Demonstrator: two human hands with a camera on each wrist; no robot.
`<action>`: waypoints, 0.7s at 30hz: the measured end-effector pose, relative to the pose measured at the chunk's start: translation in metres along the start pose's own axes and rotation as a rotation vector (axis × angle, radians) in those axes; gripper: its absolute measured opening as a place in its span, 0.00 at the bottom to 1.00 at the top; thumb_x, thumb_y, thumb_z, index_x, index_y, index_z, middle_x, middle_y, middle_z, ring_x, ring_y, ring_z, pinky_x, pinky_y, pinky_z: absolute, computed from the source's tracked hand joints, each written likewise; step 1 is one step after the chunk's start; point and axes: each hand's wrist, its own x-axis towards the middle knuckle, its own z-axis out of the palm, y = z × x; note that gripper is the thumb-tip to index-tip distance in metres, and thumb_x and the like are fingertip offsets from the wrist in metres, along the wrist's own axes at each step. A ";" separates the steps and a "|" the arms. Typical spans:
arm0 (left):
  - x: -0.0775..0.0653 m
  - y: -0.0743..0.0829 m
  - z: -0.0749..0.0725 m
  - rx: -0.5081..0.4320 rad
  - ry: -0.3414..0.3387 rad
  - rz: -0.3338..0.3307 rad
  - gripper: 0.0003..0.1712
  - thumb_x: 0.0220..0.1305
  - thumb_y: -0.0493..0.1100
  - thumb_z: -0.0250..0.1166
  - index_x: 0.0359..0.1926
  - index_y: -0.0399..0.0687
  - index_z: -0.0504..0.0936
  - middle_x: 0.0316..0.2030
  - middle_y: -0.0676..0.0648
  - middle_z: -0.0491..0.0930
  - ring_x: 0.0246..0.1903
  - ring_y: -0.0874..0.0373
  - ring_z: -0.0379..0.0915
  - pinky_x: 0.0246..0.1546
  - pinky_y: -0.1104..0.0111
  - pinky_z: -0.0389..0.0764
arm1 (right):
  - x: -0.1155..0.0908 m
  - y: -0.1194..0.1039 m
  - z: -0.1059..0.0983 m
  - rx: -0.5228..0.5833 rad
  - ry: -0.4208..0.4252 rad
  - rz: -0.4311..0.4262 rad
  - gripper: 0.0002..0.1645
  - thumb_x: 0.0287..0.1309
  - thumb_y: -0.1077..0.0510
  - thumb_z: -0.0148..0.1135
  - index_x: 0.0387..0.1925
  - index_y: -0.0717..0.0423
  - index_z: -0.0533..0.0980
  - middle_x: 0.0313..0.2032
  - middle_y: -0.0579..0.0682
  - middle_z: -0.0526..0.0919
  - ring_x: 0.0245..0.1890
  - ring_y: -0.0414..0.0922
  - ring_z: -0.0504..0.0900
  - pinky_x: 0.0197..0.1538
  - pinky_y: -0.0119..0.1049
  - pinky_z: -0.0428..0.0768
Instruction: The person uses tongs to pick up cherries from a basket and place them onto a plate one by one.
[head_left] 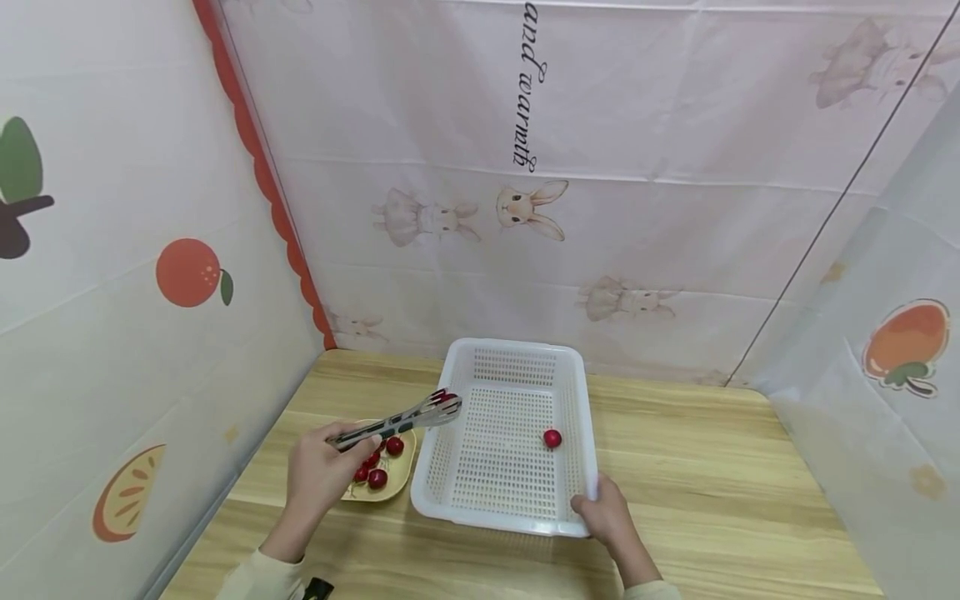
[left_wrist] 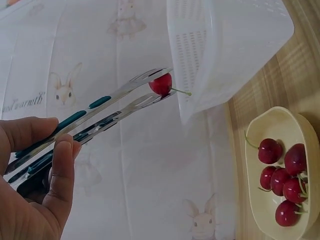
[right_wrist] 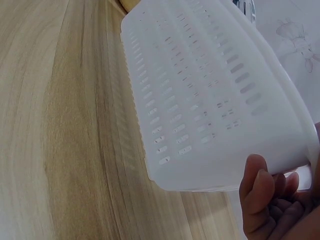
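Observation:
My left hand (head_left: 321, 468) grips metal tongs (left_wrist: 107, 107) with dark green grips. Between the tong tips a red cherry (left_wrist: 161, 84) with a green stem is pinched, above the left rim of a white perforated plastic basket (head_left: 504, 525). One cherry (head_left: 552, 438) lies inside the basket, right of its middle. My right hand (head_left: 606, 515) holds the basket's near right corner, thumb over the rim and fingers beneath it. Under and beside the left hand sits a yellow dish (left_wrist: 254, 200) with several cherries (left_wrist: 287, 213); the hand hides part of it in the head view.
The wooden table (head_left: 690, 467) carries the basket and dish. Fabric with printed rabbits (head_left: 525, 208) hangs behind, and printed sheets stand at the left and right. A small black object (head_left: 318, 589) shows by the left sleeve at the lower edge.

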 end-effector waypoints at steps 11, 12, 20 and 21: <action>-0.006 -0.015 -0.021 0.049 0.088 -0.001 0.15 0.50 0.45 0.72 0.37 0.39 0.86 0.12 0.51 0.77 0.05 0.64 0.53 0.06 0.72 0.55 | 0.000 0.001 0.000 -0.004 0.005 -0.013 0.33 0.45 0.70 0.55 0.56 0.79 0.61 0.40 0.70 0.75 0.30 0.53 0.79 0.23 0.42 0.78; -0.007 -0.016 -0.022 0.052 0.095 -0.004 0.15 0.50 0.46 0.72 0.37 0.40 0.86 0.12 0.51 0.78 0.05 0.64 0.53 0.06 0.72 0.55 | 0.000 0.001 0.000 -0.006 0.006 -0.014 0.33 0.45 0.70 0.55 0.56 0.79 0.61 0.40 0.70 0.75 0.30 0.53 0.79 0.23 0.42 0.78; -0.009 -0.030 -0.030 0.082 0.190 0.011 0.13 0.47 0.44 0.74 0.32 0.40 0.87 0.20 0.46 0.81 0.09 0.62 0.60 0.09 0.70 0.59 | 0.000 0.001 0.000 0.003 0.009 -0.026 0.35 0.44 0.70 0.55 0.57 0.79 0.60 0.40 0.71 0.75 0.30 0.54 0.79 0.23 0.43 0.79; -0.009 -0.032 -0.031 0.075 0.197 0.000 0.13 0.47 0.44 0.74 0.32 0.40 0.87 0.22 0.46 0.82 0.10 0.61 0.62 0.09 0.69 0.61 | 0.000 0.001 0.000 0.004 0.010 -0.027 0.35 0.44 0.70 0.55 0.57 0.79 0.60 0.40 0.72 0.75 0.30 0.54 0.79 0.23 0.43 0.79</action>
